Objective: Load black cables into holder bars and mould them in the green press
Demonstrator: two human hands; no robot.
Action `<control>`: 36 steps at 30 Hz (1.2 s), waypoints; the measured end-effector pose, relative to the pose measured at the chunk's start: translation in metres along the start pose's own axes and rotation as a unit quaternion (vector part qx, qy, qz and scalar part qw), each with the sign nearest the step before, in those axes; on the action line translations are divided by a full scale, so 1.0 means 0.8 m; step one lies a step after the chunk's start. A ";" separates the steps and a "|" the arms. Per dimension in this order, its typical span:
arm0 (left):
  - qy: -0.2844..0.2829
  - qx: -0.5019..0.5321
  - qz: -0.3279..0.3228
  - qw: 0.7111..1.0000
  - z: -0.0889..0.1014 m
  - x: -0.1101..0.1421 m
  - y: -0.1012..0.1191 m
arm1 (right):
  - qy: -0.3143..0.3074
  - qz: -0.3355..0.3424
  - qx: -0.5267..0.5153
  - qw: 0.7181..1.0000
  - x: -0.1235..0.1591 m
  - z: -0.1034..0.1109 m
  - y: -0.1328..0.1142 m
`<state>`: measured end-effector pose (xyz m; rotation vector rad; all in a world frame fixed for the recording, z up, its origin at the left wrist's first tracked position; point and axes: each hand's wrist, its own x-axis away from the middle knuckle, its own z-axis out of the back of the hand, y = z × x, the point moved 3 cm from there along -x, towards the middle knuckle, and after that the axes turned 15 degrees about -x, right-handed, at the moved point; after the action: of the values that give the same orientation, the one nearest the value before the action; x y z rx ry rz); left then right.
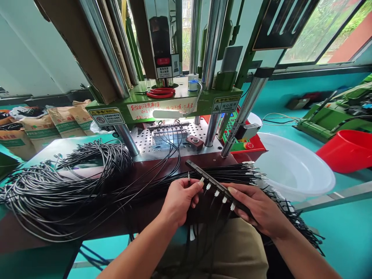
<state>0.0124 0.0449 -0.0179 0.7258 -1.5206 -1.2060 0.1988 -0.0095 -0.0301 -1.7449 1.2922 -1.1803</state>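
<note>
My right hand (258,207) is closed around one end of a long dark bar (194,166), which slants over my lap. Several silvery cable connectors (217,193) sit in a row along its near edge, their black cables hanging down. At the bar's left part, my left hand (180,197) pinches a cable connector (202,179) between thumb and finger. A second cable end (188,178) with a metal tip stands up from the same hand. Ahead, on the press's perforated plate (142,143), a metal mould (170,135) has several cables running out of it.
A large heap of black cables (101,162) lies on the left of the bench. More cable bundles (232,170) lie beyond my hands. Red-handled pliers (161,93) rest on the green press platen. A white tub (293,166) and red bucket (348,149) stand right.
</note>
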 end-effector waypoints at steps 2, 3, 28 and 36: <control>-0.008 -0.003 0.003 1.000 0.000 0.000 0.000 | -0.004 0.005 0.007 1.000 0.000 0.000 0.000; -0.011 -0.003 0.004 1.000 0.000 0.000 0.001 | -0.006 0.007 0.011 1.000 0.000 0.000 0.001; 0.033 0.037 -0.016 0.999 0.025 0.017 0.009 | 0.012 -0.019 -0.026 0.999 0.002 0.003 -0.001; -0.039 -0.005 0.022 0.999 0.015 0.013 0.002 | -0.002 -0.028 0.007 1.000 0.000 -0.005 -0.007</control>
<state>-0.0015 0.0401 -0.0129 0.6428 -1.5855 -1.2200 0.1969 -0.0082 -0.0238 -1.7830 1.2358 -1.2136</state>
